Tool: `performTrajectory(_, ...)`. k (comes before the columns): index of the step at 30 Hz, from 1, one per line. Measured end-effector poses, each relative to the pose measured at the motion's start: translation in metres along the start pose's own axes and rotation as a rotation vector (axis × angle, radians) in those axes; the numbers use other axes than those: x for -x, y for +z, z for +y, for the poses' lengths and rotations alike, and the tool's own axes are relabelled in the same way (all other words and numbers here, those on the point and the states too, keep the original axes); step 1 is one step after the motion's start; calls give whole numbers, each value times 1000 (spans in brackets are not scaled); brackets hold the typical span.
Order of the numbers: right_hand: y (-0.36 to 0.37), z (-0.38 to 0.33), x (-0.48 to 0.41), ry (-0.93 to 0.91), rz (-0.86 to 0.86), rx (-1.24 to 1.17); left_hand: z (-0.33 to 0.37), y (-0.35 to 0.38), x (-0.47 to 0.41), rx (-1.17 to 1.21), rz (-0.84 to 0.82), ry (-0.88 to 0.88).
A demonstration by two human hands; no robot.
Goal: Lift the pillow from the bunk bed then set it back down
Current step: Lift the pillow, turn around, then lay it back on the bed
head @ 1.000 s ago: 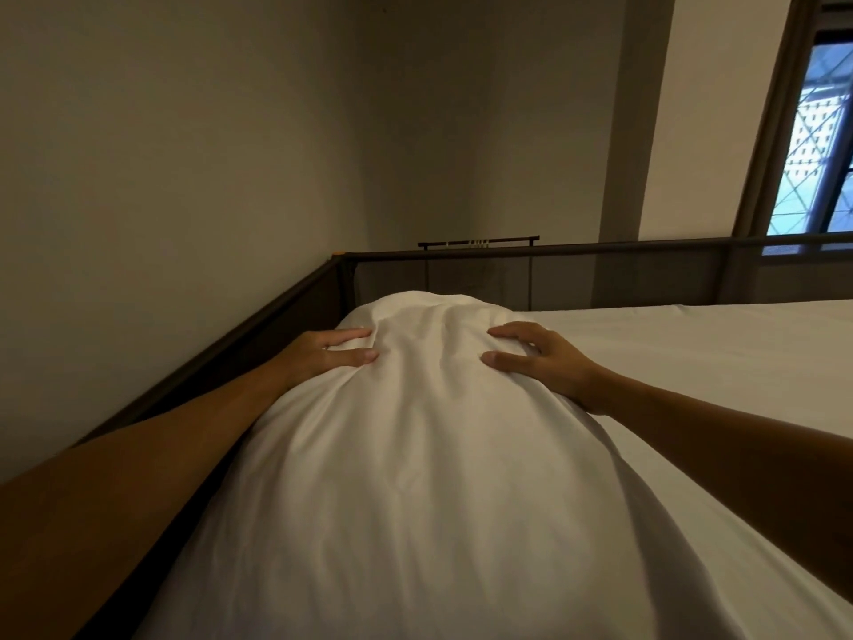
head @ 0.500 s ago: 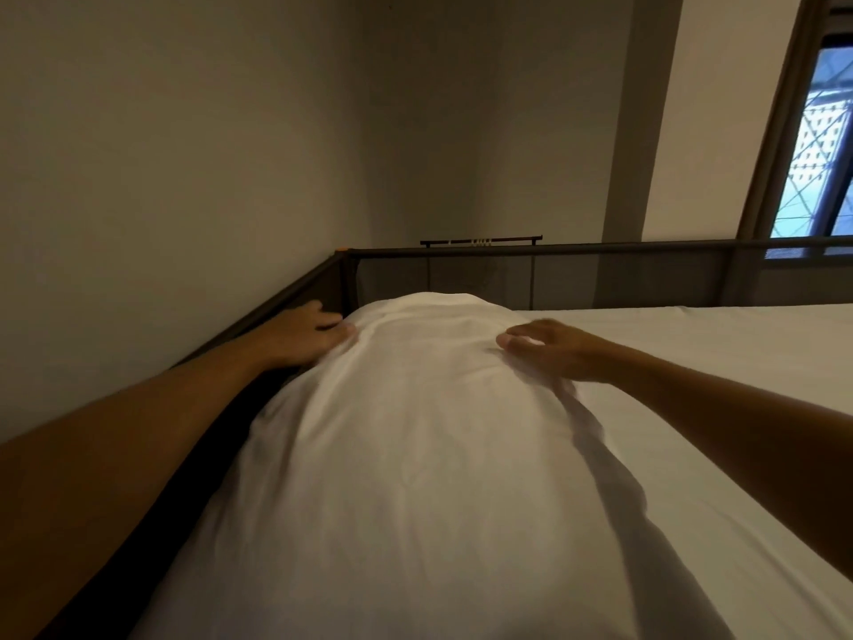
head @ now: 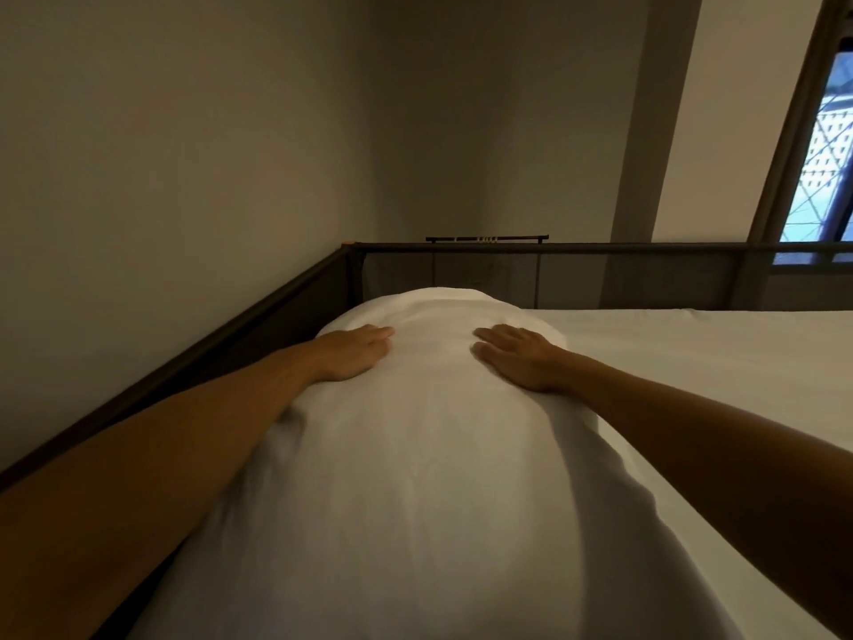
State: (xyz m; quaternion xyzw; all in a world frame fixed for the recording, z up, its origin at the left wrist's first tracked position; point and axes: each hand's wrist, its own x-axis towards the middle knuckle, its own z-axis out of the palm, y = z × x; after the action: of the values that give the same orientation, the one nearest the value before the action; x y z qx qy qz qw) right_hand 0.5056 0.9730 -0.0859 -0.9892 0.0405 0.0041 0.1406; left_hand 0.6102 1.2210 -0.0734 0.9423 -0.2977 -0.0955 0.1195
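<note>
White pillow [head: 415, 455] lying lengthwise on the bunk bed [head: 715, 362], along the left rail [head: 207, 358]. Left hand [head: 355, 351] flat and open on its far left top; right hand [head: 521, 358] flat and open opposite, fingers spread, gripping nothing.

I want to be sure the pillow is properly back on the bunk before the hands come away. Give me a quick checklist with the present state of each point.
1. Pillow lying on the mattress, not held in the air: ok, as far as the view shows.
2. Left hand flat on top, fingers not gripping the fabric: ok.
3. Right hand flat on top, fingers not gripping: ok.
4. Pillow inside the guard rail, not draped over it: ok.
5. Pillow's near end fully supported on the bed: cannot tell, it runs out of frame.
</note>
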Motion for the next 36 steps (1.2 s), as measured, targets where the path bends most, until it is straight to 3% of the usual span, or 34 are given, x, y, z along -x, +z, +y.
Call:
performTrajectory(5, -11, 24, 17, 96, -74, 17, -27, -6, 12, 0, -53, -121)
performTrajectory(8, -22, 24, 25, 111, 15, 15, -23, -15, 15, -14, 38, -109)
performTrajectory(13, -23, -8, 35, 8, 95, 107, 28, -17, 29, -63, 197, 80)
performTrajectory(17, -9, -25, 39, -68, 63, 91, 51, 11, 45, -139, 103, 211)
performTrajectory(25, -1, -9, 61, 0, -74, 87, 2, 13, 62, -79, -18, 46)
performTrajectory(28, -17, -15, 76, 42, -113, 95, 4, 2, 75, -97, 16, 10)
performTrajectory(33, -13, -44, 107, -52, -7, 53, 43, 13, 95, -128, 124, 189)
performTrajectory(36, 3, -56, 117, -106, -1, 47, 57, 33, 100, -106, 93, 278)
